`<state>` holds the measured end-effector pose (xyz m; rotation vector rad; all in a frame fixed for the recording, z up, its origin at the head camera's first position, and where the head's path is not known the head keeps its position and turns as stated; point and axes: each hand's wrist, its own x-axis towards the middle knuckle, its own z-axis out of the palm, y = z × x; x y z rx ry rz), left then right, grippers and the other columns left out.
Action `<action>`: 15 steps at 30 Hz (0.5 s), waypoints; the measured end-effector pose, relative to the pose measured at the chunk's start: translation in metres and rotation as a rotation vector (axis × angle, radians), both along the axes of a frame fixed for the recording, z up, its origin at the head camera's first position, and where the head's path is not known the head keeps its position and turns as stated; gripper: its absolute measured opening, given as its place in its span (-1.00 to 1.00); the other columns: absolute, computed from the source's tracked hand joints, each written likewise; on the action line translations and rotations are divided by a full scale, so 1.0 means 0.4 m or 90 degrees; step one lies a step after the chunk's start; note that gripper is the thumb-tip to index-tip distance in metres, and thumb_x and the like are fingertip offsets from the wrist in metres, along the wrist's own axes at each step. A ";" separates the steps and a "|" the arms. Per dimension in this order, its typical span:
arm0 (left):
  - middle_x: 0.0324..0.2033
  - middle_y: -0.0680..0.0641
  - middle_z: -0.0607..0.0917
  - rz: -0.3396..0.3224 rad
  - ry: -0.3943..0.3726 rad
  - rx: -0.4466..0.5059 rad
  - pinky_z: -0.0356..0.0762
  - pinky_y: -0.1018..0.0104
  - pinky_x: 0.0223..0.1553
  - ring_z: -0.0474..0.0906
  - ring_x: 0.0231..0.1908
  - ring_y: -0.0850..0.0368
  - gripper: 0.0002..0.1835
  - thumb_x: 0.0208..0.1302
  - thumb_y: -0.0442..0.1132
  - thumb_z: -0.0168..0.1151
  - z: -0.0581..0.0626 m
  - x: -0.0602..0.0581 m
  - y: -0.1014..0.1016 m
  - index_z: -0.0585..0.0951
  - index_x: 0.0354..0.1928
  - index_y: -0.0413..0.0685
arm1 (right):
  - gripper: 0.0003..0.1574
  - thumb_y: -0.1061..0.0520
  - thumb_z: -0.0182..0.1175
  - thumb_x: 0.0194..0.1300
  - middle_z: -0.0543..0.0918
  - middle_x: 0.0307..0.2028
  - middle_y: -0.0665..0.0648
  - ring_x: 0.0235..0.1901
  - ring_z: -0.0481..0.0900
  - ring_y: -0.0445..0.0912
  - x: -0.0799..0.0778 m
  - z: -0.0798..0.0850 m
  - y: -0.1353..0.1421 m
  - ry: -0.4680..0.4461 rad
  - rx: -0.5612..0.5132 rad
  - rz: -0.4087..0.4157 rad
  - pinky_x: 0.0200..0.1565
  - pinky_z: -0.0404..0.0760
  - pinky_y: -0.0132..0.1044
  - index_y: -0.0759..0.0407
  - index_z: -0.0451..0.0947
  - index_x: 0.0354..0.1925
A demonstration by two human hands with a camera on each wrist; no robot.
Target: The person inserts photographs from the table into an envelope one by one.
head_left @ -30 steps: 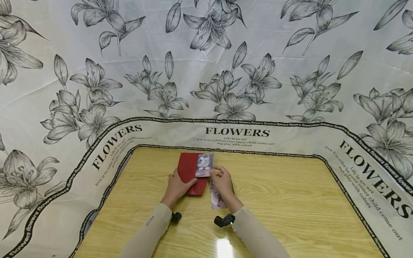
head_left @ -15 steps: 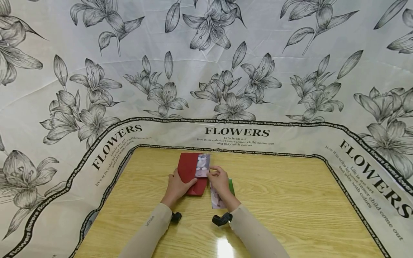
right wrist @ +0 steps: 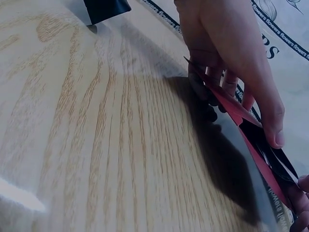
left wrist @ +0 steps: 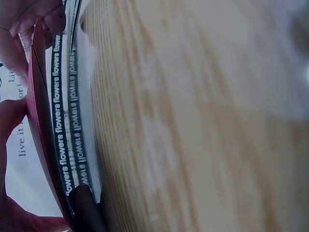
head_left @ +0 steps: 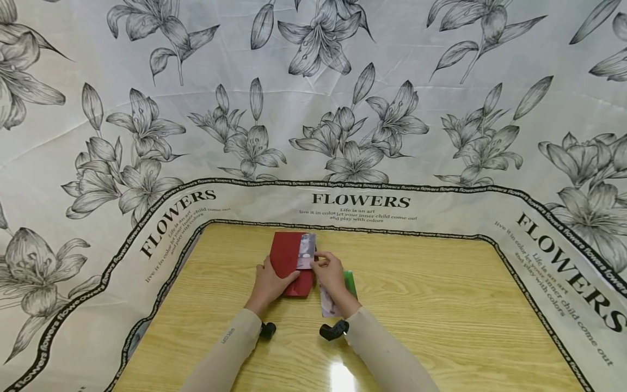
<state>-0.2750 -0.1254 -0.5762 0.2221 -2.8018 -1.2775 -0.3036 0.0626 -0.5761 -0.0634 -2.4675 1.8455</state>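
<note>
My left hand (head_left: 269,283) grips a red envelope (head_left: 285,255) at its lower left, thumb across the front and fingers behind. A photo card (head_left: 306,251) with a pale furry animal on it sticks out of the envelope's right side, its left part hidden inside. My right hand (head_left: 333,275) pinches the card's right edge between thumb and fingers. In the right wrist view the red envelope (right wrist: 251,145) gapes at its mouth, and my right fingertips (right wrist: 300,208) are right at that opening. The left wrist view shows the envelope (left wrist: 41,125) edge-on above the table.
A second photo card (head_left: 329,306) lies on the wooden table (head_left: 431,305) under my right wrist, with a green piece (head_left: 350,283) beside it. Black wrist cameras (head_left: 334,330) sit at both cuffs. A flower-printed cloth (head_left: 362,207) surrounds the table's back and sides.
My right hand has moved left, sliding the photo card further into the red envelope, so a narrower strip shows. More of the green piece is uncovered. The left hand has stayed in place.
</note>
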 end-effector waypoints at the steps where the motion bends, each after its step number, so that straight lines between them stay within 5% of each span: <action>1: 0.22 -0.48 0.40 0.000 0.002 0.000 0.60 -0.23 0.18 0.55 0.11 -0.32 0.24 0.24 0.26 0.54 0.000 0.000 0.000 0.10 0.63 -0.38 | -0.59 0.20 0.40 0.45 0.79 -0.29 0.15 -0.38 0.65 -0.13 -0.001 0.000 -0.002 0.004 0.001 0.001 -0.41 0.54 -0.32 0.19 0.70 0.22; 15: 0.20 -0.46 0.40 -0.004 0.006 0.008 0.61 -0.23 0.14 0.54 0.07 -0.29 0.22 0.26 0.24 0.53 0.001 0.000 -0.001 0.10 0.63 -0.36 | -0.62 0.21 0.41 0.44 0.73 -0.34 0.08 -0.35 0.61 -0.13 -0.008 -0.005 -0.030 0.029 0.038 0.003 -0.30 0.54 -0.29 0.18 0.73 0.18</action>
